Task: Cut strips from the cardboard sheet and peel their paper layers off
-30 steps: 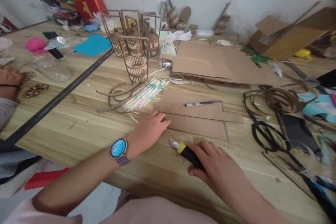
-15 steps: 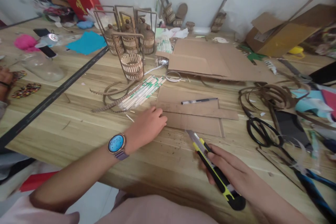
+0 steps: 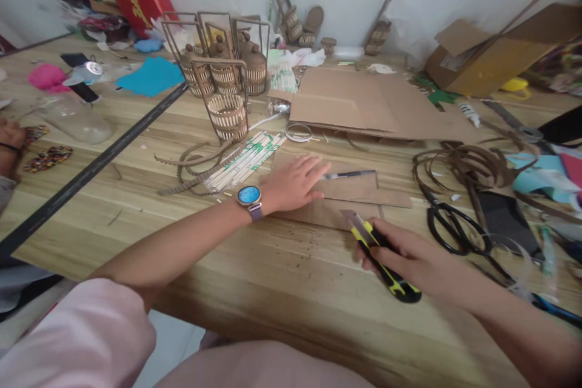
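Observation:
My left hand (image 3: 293,185) reaches across the cardboard piece (image 3: 336,213), palm down with its fingers spread. Its fingertips are close to the left end of a pen (image 3: 352,174) that lies on the cardboard. In my right hand (image 3: 395,248) is a black and yellow utility knife (image 3: 388,276), its blade out and pointing up-left over the cardboard's front edge. A narrow cardboard strip (image 3: 386,196) lies on top of the larger piece. Dark crumbs are scattered on the wooden table (image 3: 273,279) in front.
Paper-wrapped sticks (image 3: 248,160) and curled cardboard strips (image 3: 182,163) lie left. Behind stand a small basket (image 3: 227,115) and several lidded ones. A cardboard sheet (image 3: 354,97) lies at the back. Scissors (image 3: 454,230) are right. Another person's hand (image 3: 10,136) is at far left.
My left hand has moved right and forward from the cardboard's left edge onto it, its fingers spreading. My right hand has carried the utility knife up and slightly right, nearer the cardboard.

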The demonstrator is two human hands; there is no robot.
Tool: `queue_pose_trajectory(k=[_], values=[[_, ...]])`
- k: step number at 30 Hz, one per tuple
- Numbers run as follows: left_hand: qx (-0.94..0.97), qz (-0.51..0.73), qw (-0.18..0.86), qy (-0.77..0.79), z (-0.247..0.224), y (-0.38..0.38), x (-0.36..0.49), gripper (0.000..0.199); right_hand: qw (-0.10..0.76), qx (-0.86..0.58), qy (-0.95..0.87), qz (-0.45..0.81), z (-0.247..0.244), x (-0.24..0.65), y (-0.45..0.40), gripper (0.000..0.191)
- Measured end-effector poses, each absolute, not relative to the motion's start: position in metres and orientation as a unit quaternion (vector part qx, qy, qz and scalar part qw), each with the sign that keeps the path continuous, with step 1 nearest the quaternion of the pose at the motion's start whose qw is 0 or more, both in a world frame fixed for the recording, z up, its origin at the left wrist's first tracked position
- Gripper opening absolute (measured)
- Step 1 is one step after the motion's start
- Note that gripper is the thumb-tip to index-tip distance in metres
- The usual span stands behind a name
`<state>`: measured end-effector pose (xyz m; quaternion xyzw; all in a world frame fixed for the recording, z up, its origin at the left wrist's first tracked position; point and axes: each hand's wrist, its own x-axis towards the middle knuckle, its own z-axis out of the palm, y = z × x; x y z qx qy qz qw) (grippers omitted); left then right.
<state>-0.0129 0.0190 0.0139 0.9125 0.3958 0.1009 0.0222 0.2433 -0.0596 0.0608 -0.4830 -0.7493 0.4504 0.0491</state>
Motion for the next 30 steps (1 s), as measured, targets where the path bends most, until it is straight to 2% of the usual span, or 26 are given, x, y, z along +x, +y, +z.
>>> queue_pose_trajectory(k=[2,8,16,24,30], values=[[0.924,0.078,0.036,0.373,0.007,0.029,-0.01,0.074,0.026,-0.479,-0.804,0.351,0.063,0.243,-0.046,0.025],[0.932,0.046,0.027,0.359,-0.007,0.029,-0.005,0.066,-0.06,-0.44,-0.884,0.147,0.053,0.226,-0.02,0.029],[0.93,0.066,0.015,0.361,-0.005,0.023,-0.004,0.062,0.009,-0.393,-0.907,0.152,0.029,0.228,-0.01,0.027],[0.93,0.064,0.023,0.362,-0.005,0.022,-0.003,0.062,-0.089,-0.367,-0.919,0.109,0.036,0.226,-0.009,0.028],[0.929,0.069,0.013,0.363,-0.006,0.022,-0.003,0.061,-0.067,-0.372,-0.921,0.098,0.038,0.222,-0.01,0.024]])
